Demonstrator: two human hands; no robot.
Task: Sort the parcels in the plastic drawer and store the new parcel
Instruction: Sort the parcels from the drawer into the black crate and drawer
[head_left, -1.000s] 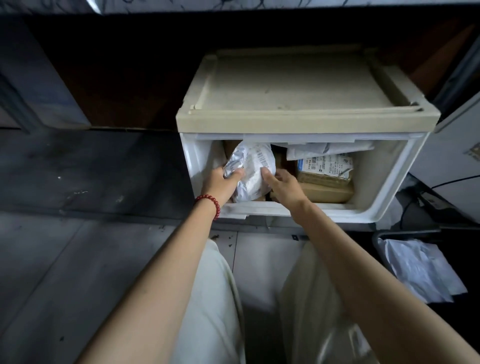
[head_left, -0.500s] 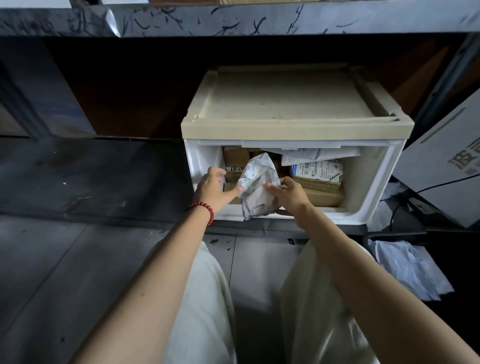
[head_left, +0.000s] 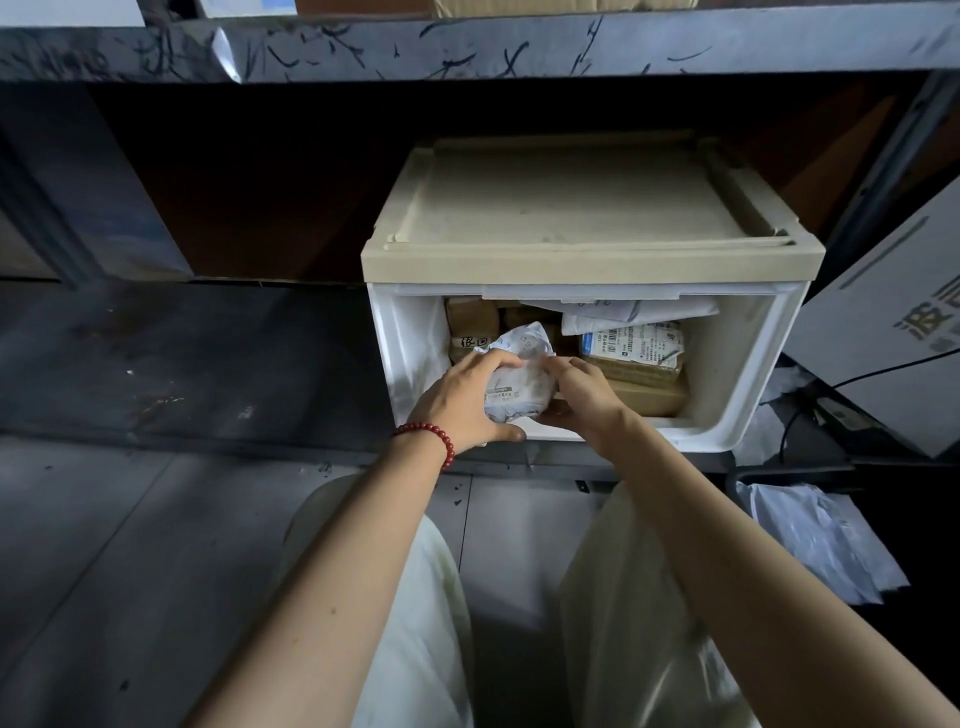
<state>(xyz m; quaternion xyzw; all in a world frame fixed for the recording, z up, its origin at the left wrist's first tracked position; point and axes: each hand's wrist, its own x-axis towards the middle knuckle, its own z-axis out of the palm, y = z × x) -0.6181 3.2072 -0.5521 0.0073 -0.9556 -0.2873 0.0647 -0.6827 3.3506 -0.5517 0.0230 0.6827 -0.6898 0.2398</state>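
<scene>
Several boxes (head_left: 643, 388) crowd behind the parcel (head_left: 519, 385) in left hand (head_left: 457, 405), right hand (head_left: 584, 397).

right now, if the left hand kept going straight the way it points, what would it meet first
The left hand grips the crumpled white parcel, so that is first. Past it, probably the brown boxes stacked deeper in the drawer, though depth is unclear.

The plastic drawer (head_left: 744, 358) sits on a dark low shelf (head_left: 182, 358).
</scene>
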